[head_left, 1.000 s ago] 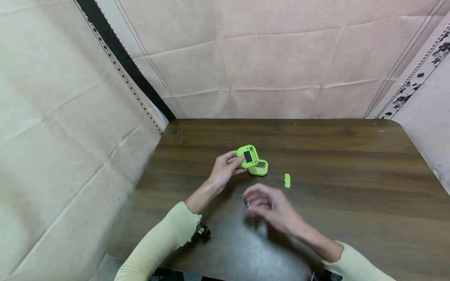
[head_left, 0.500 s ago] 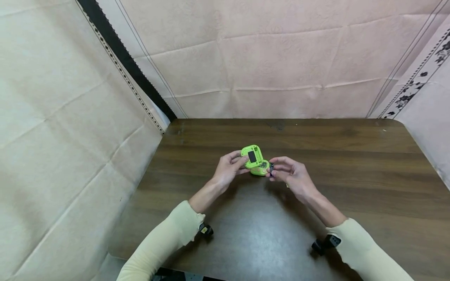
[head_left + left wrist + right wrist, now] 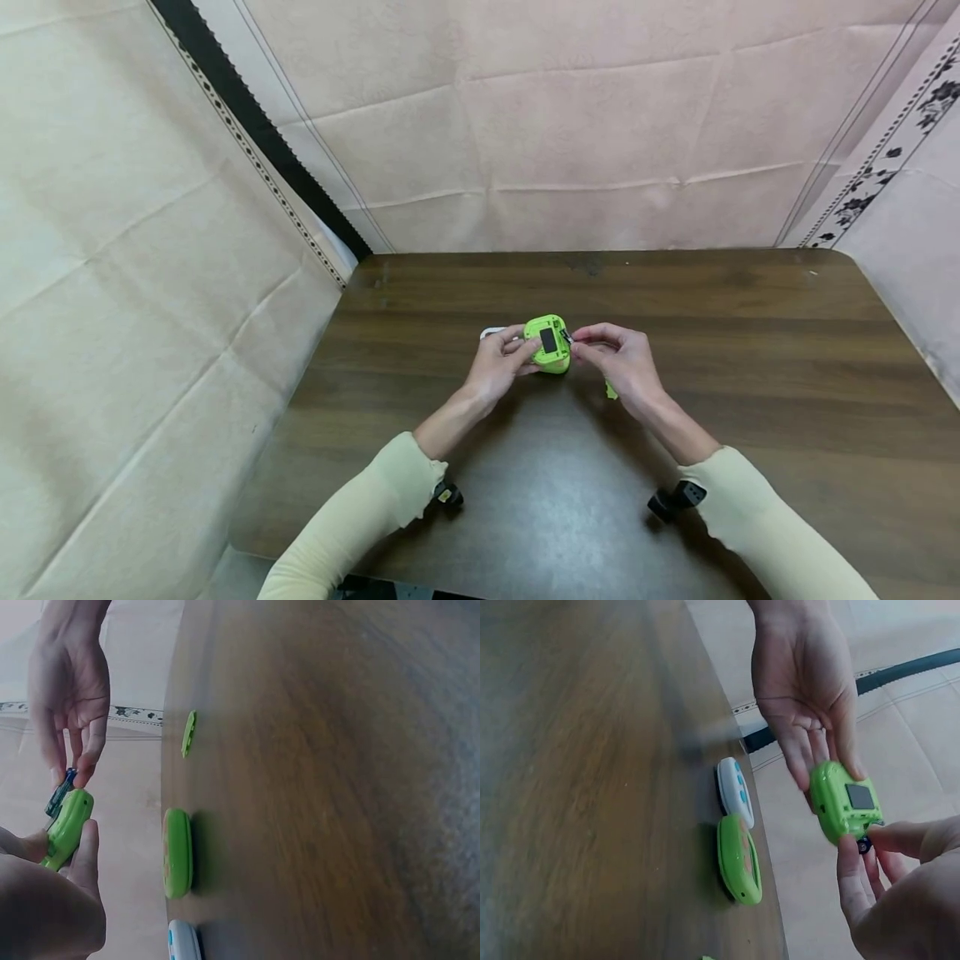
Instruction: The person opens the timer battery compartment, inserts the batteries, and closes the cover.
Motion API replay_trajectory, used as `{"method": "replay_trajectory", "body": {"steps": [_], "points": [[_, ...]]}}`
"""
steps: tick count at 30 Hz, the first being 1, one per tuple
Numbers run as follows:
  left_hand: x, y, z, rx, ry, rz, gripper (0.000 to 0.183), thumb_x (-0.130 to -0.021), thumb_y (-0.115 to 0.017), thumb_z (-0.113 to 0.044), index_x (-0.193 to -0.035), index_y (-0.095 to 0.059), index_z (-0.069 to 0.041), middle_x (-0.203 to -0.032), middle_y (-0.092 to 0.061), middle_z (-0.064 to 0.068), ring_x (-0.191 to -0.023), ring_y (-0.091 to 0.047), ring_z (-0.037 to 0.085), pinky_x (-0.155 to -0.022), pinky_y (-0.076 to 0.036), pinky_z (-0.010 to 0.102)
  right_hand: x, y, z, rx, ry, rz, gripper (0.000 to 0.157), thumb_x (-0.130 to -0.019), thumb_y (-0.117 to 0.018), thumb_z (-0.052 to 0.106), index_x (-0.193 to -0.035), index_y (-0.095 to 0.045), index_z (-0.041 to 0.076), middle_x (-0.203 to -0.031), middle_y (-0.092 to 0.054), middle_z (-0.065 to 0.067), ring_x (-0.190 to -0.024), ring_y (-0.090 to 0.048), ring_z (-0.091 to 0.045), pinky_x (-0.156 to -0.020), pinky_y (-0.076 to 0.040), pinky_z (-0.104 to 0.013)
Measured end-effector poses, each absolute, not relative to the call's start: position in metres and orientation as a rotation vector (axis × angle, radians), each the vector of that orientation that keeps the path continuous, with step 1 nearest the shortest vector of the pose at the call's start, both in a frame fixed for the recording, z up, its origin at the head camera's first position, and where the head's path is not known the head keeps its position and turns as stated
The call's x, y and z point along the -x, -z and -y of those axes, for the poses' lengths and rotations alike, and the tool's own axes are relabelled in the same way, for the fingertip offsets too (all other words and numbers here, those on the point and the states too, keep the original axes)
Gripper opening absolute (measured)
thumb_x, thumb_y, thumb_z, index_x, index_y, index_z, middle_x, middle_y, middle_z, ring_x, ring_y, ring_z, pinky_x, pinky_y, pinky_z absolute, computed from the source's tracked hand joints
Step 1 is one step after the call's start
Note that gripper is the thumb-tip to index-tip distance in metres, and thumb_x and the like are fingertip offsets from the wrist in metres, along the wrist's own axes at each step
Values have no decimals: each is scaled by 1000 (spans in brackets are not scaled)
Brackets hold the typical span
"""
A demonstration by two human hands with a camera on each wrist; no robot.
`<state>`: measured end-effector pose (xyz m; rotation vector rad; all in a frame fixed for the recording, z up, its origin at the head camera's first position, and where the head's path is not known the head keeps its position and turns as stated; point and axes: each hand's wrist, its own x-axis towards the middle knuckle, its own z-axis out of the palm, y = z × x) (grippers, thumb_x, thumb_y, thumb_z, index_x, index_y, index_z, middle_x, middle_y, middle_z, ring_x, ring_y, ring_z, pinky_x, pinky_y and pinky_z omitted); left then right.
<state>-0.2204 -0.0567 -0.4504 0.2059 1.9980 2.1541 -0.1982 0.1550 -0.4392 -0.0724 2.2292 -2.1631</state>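
Observation:
My left hand (image 3: 491,367) grips a green digital timer (image 3: 829,801) by one side, its back turned up. On that back are a dark rectangle and an uncovered battery slot at the edge nearest my right hand. My right hand (image 3: 622,358) pinches a small dark battery (image 3: 864,845) between thumb and fingertips, right at the slot. In the left wrist view the battery (image 3: 60,793) lies aslant against the timer's end. Below the held timer, a second green timer (image 3: 178,853) lies on the table, mostly hidden in the head view.
A white timer with blue buttons (image 3: 733,787) lies beside the second green timer. The small green battery cover (image 3: 611,390) is on the table near my right hand. Wood-grain tabletop (image 3: 712,333) spreads around, with pale cloth (image 3: 585,125) hanging behind it.
My right hand has come up and across with the battery to the held timer's edge. My left hand has shifted slightly right with that timer, uncovering part of the white one.

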Motion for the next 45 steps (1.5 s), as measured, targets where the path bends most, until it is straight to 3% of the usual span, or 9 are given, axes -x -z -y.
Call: {"method": "replay_trajectory", "body": {"steps": [5, 11, 15, 24, 29, 35, 38, 45], "points": [[221, 451, 54, -186, -2156, -2024, 34, -106, -66, -4, -136, -61, 9, -124, -72, 28, -94, -73, 18, -87, -66, 35, 201, 432, -154, 19, 2079, -2268, 27, -99, -78, 10, -119, -71, -7, -110, -73, -20, -85, -74, -16, -82, -65, -28], [221, 451, 50, -194, -2137, -2080, 33, -105, -67, -3, -135, -62, 10, -122, -73, 28, -95, -74, 20, -88, -66, 39, 214, 422, -156, -49, 2001, -2119, 28, -99, -72, 0, -121, -63, -13, -102, -70, -14, -80, -71, -15, -83, -66, -33], [221, 453, 48, -196, -2119, -2109, 32, -105, -67, -4, -134, -63, 9, -120, -73, 28, -95, -74, 21, -87, -66, 39, 221, 416, -159, -68, 1930, -2057, 29, -99, -71, 0, -124, -61, -13, -104, -71, -16, -82, -73, -17, -86, -66, -36], [221, 451, 46, -221, -2129, -2137, 33, -105, -68, -4, -134, -64, 9, -122, -71, 32, -94, -75, 22, -84, -67, 36, 230, 411, -162, -5, 1800, -2102, 28, -101, -72, 4, -120, -62, -13, -97, -72, -18, -81, -73, -22, -72, -66, -28], [221, 448, 45, -178, -2153, -2084, 34, -105, -68, -4, -136, -62, 9, -123, -71, 32, -92, -75, 21, -83, -66, 33, 236, 414, -163, 16, 1773, -2122, 24, -101, -71, 5, -117, -62, -10, -95, -72, -18, -82, -73, -24, -78, -67, -35], [223, 447, 48, -114, -2190, -1888, 38, -107, -65, -8, -140, -58, 10, -127, -70, 29, -102, -76, 29, -91, -65, 40, 240, 421, -170, 200, 1786, -2178, 42, -99, -77, 10, -137, -61, -2, -123, -69, -19, -100, -70, -27, -100, -59, -55], [226, 447, 51, -96, -2187, -1805, 40, -108, -63, -10, -143, -56, 9, -129, -70, 28, -108, -75, 32, -94, -63, 41, 240, 426, -172, 309, 1814, -2185, 51, -101, -77, 15, -146, -59, 3, -137, -66, -19, -105, -71, -26, -101, -58, -55], [230, 443, 59, -50, -2146, -1666, 47, -111, -61, -16, -149, -49, 8, -132, -68, 27, -116, -72, 32, -98, -62, 37, 236, 428, -176, 428, 1808, -2225, 51, -106, -70, 31, -151, -59, 9, -141, -67, -13, -111, -71, -27, -101, -59, -47]]}}
